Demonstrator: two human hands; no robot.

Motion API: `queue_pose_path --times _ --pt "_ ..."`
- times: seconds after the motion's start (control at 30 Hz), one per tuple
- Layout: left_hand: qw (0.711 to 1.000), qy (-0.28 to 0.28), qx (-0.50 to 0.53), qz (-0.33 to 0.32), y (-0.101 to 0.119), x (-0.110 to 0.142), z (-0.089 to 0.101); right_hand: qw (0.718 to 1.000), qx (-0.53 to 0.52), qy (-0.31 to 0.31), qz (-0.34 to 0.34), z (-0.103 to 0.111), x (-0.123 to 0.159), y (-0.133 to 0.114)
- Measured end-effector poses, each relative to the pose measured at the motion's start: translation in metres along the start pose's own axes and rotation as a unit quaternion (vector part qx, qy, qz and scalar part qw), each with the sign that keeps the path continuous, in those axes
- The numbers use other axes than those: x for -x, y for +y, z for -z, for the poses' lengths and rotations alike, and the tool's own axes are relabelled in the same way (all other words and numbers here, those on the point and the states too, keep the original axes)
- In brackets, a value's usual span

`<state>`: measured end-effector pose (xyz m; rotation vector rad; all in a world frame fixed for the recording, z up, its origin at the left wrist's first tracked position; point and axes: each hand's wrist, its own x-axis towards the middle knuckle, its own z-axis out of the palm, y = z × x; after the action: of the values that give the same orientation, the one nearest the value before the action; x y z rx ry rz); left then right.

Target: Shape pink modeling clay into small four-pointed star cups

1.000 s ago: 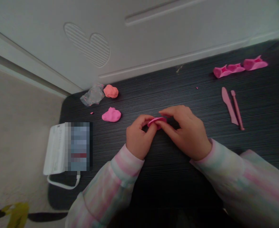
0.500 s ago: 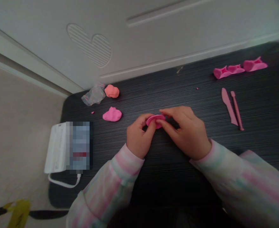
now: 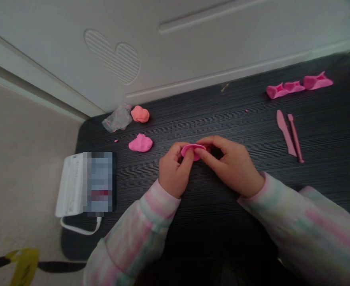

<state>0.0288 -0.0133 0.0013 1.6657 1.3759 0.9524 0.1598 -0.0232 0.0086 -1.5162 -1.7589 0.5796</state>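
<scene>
Between both hands is a flattened disc of pink modelling clay (image 3: pixel 198 153), held just above the dark table (image 3: pixel 210 226). My left hand (image 3: pixel 175 171) pinches its left side, thumb on the near face. On the right side, my right hand (image 3: pixel 233 167) grips the disc between thumb and fingers; its fingertips are partly hidden behind the clay. A lump of pink clay (image 3: pixel 140 143) lies to the left of my hands, with an orange clay lump (image 3: pixel 140 114) behind it.
A crumpled clear plastic bag (image 3: pixel 118 118) touches the orange lump. Hollow pink clay pieces (image 3: pixel 294 86) stand at the back right. Nearer lie a pink plastic knife (image 3: pixel 286 133) and a thin pink stick tool (image 3: pixel 296 138). A cabled white device (image 3: pixel 69 184) and phone (image 3: pixel 102 182) sit left.
My right hand's fingers have closed in on the disc, the index finger coming down behind its edge. The disc has shifted slightly left. Other things stay put.
</scene>
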Motion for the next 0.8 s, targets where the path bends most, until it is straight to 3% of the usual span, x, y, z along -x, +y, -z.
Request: queue_pose_path --times 0.23,0.43,0.8 --pt "0.998 0.037 -0.05 -0.026 -0.002 0.0006 -0.0012 1.0 0.017 -0.008 -0.004 -0.0023 0.0015 0.0005" --pt "0.998 0.026 -0.06 -0.025 -0.003 0.0023 -0.003 0.998 0.065 0.003 0.0 -0.0057 0.0029 0.0013" --pt "0.994 0.044 -0.081 -0.06 -0.0022 -0.0009 -0.0008 1.0 0.013 0.013 -0.007 -0.0031 0.0025 0.0024"
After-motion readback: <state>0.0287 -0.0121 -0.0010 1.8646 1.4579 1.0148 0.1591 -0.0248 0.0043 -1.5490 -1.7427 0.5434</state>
